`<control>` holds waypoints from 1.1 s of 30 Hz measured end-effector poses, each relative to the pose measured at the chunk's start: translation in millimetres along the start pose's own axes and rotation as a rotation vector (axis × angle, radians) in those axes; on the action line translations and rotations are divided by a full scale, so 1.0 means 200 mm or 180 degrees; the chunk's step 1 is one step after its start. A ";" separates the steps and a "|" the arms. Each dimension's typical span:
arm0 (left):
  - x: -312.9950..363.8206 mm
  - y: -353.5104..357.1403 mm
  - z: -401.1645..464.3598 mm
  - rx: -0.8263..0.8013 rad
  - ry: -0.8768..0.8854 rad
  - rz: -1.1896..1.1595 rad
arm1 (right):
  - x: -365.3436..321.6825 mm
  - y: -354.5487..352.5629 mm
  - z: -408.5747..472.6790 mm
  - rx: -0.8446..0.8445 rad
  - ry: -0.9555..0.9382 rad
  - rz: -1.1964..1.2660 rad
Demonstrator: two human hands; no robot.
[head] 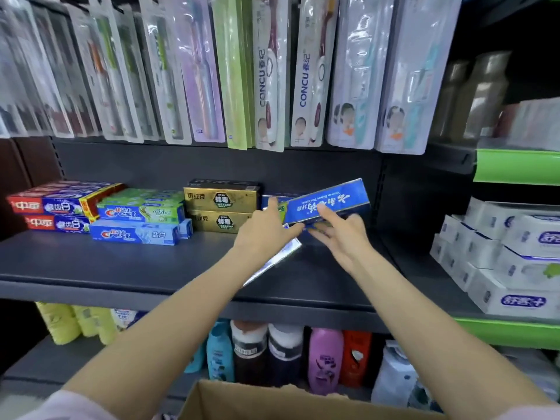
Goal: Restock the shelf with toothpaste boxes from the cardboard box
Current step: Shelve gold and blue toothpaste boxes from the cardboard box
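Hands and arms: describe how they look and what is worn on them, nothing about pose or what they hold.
Both are bare: the left hand and right hand wear no gloves, and no rings, watch or bracelet can be seen. The forearms are uncovered nearly to the bottom edge of the picture, where a pale pinkish sleeve shows on the left arm and a similar pale edge at the right corner.

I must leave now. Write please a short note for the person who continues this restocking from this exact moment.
Left hand: fingers curled on a blue toothpaste box lying slanted on the dark shelf.
Right hand: fingers straight, touching the tilted blue box at the shelf's right end, beside the gold boxes.
Done: red, Crest and gold stacks stand at the back.
Left: straighten both blue boxes, then take more from the cardboard box; its contents are hidden.
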State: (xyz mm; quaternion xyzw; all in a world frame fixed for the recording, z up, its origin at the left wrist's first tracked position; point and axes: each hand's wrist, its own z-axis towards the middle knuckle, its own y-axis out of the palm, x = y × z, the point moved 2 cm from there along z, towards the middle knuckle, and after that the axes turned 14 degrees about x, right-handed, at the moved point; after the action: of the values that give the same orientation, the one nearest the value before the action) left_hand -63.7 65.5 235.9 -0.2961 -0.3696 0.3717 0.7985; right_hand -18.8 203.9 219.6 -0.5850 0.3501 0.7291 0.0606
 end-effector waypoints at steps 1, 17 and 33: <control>-0.02 0.01 0.02 0.0004 -0.0038 -0.0033 | -0.02 0.02 0.06 0.0192 -0.0176 -0.0247; -0.15 0.10 0.33 0.0130 0.1228 0.0957 | 0.07 0.38 0.56 -0.0535 -0.2895 -0.5133; -0.19 0.08 0.35 0.0440 0.1167 0.0607 | 0.08 0.33 0.57 -0.0649 -0.2508 -0.5121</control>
State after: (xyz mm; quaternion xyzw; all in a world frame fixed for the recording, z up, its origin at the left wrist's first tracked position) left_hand -144.4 56.6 248.8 -0.3370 -0.1622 0.4099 0.8319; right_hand -149.4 215.7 241.5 -0.3635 -0.2776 0.6416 0.6158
